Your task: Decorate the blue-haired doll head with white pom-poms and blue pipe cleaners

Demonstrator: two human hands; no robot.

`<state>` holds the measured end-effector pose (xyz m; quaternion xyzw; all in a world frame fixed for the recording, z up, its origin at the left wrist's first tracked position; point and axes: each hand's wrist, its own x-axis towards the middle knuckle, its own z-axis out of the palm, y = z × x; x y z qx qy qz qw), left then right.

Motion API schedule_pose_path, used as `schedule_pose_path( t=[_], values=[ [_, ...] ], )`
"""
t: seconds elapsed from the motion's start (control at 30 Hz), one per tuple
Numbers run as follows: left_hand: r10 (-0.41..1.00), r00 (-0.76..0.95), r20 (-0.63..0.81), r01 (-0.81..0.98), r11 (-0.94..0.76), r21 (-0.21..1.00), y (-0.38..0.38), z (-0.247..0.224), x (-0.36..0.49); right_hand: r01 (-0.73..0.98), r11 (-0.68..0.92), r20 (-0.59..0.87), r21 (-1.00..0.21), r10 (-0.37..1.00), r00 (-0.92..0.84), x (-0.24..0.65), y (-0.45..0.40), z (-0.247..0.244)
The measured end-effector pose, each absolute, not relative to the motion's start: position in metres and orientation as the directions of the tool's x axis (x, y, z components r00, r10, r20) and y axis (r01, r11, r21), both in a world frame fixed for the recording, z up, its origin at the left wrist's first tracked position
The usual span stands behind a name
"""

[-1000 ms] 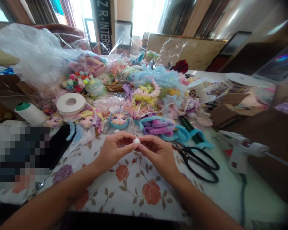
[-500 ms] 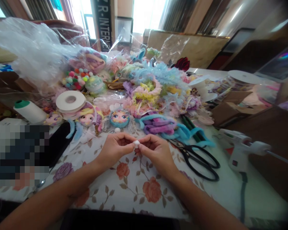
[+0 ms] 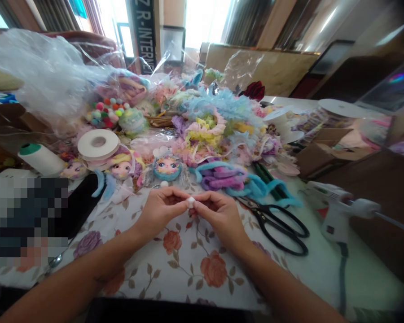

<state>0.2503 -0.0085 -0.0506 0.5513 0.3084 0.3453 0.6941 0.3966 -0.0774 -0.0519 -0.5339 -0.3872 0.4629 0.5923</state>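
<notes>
A small white ball (image 3: 191, 202), perhaps a pompom, is pinched between the fingertips of both hands above the floral tablecloth (image 3: 185, 269). My left hand (image 3: 160, 208) grips it from the left, thumb and forefinger closed. From the other side my right hand (image 3: 220, 213) holds it the same way. Just beyond the hands lies a doll head (image 3: 168, 167) with grey-blue hair and a teal lower edge. Another small white ball (image 3: 164, 184) rests right below that head. Black-handled scissors (image 3: 283, 226) lie to the right of my right hand.
A white glue gun (image 3: 336, 208) stands at the right beside a cardboard box (image 3: 380, 197). Fuzzy blue and purple strips (image 3: 222, 175), a ribbon spool (image 3: 84, 143), a thread cone (image 3: 42, 159) and piled lace (image 3: 215, 107) fill the back. Clear plastic bags (image 3: 43, 72) rise at the back left.
Both hands stay almost in place, still pinching the white ball. The camera view has shifted very slightly.
</notes>
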Motion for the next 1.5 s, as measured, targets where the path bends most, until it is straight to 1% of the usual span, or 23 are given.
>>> schedule_pose_path(
  t=[0.13,0.23,0.33,0.53,0.77,0.87,1.0,1.2,1.37,1.5],
  values=[
    [0.793,0.608,-0.032,-0.160,0.161,0.974,-0.0072,-0.0516,0.2498,-0.098,0.028,-0.004,-0.995,0.950,0.311,0.3966,-0.0779,-0.0507],
    [0.776,0.630,-0.032,-0.155,0.166,0.974,-0.0063,-0.0519,0.2483,-0.074,0.045,0.022,-0.996,0.957,0.289,0.3954,-0.0786,-0.0495],
    [0.772,0.633,-0.051,-0.133,0.173,0.976,-0.0054,-0.0529,0.2473,-0.102,0.028,0.000,-0.994,0.964,0.267,0.3948,-0.0779,-0.0498],
    [0.791,0.606,-0.083,-0.117,0.192,0.974,-0.0048,-0.0563,0.2482,-0.150,-0.009,-0.048,-0.989,0.966,0.255,0.3966,-0.0753,-0.0525],
    [0.852,0.518,-0.080,-0.093,0.149,0.984,-0.0068,-0.0488,0.2486,-0.146,0.029,-0.004,-0.989,0.975,0.221,0.3943,-0.0771,-0.0527],
    [0.851,0.520,-0.071,-0.094,0.139,0.986,-0.0086,-0.0474,0.2490,-0.166,0.019,-0.022,-0.986,0.970,0.244,0.3939,-0.0761,-0.0534],
    [0.841,0.538,-0.050,-0.130,0.141,0.981,-0.0093,-0.0498,0.2494,-0.133,-0.007,-0.040,-0.991,0.969,0.246,0.3965,-0.0759,-0.0524],
    [0.807,0.580,-0.116,-0.137,0.237,0.962,-0.0070,-0.0531,0.2481,-0.052,0.022,0.008,-0.998,0.967,0.255,0.3947,-0.0782,-0.0508],
    [0.741,0.642,-0.197,-0.121,0.352,0.928,-0.0010,-0.0538,0.2466,-0.113,-0.002,-0.027,-0.994,0.975,0.222,0.3973,-0.0774,-0.0504],
    [0.701,0.676,-0.228,-0.124,0.414,0.902,0.0003,-0.0525,0.2465,-0.170,-0.034,-0.066,-0.985,0.979,0.191,0.4007,-0.0763,-0.0474]
  ],
)
